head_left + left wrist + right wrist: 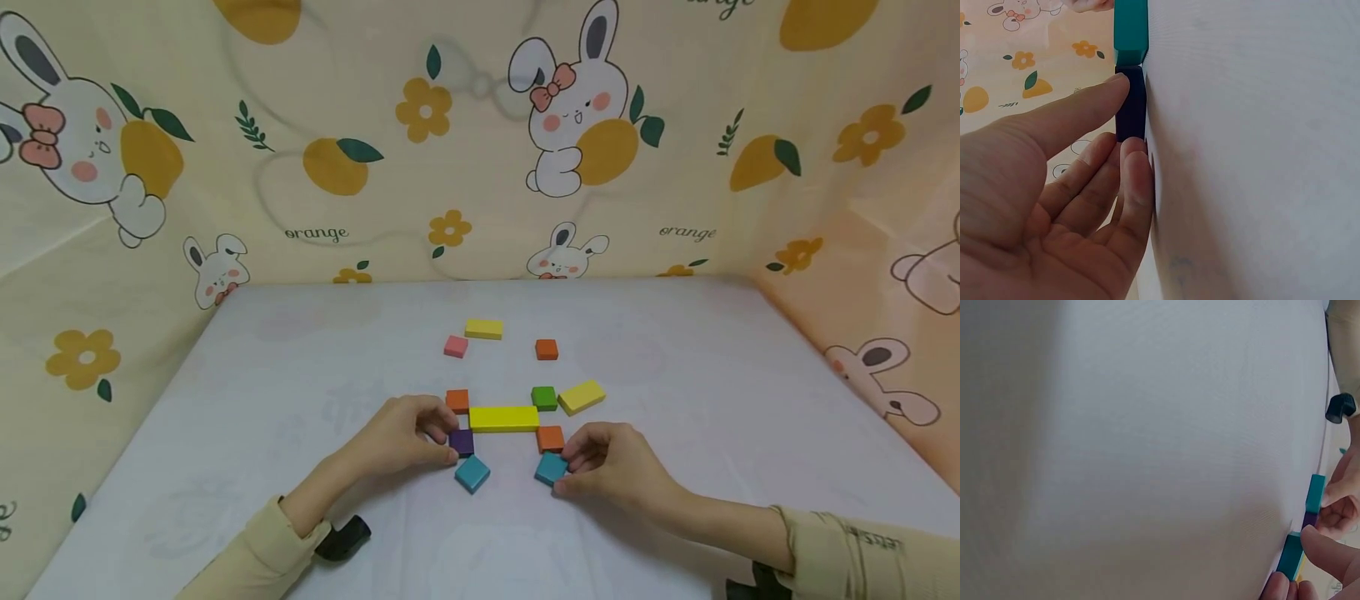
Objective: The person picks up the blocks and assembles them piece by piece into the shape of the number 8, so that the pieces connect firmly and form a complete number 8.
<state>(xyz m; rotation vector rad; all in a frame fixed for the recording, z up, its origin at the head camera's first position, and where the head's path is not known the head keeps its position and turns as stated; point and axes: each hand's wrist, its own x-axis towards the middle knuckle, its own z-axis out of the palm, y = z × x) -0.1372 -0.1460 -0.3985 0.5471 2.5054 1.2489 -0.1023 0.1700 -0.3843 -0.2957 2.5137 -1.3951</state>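
Note:
My left hand [408, 432] pinches a small purple block [462, 443], its thumb on the near face in the left wrist view. A blue block [472, 474] lies turned cornerwise just in front of the purple one. With thumb and fingertips, my right hand [622, 467] holds a second blue block [551, 468] on the table, also turned at an angle. Behind that one sits an orange block [551, 439]. Between the hands a long yellow block [504, 419] lies flat, with an orange block [457, 401] and a green block [544, 398] at its far corners.
A yellow block [582, 397] lies tilted beside the green one. Farther back are another yellow block [483, 329], a pink block [455, 347] and an orange block [547, 349]. The white table [337, 342] meets a printed cloth backdrop [450, 183].

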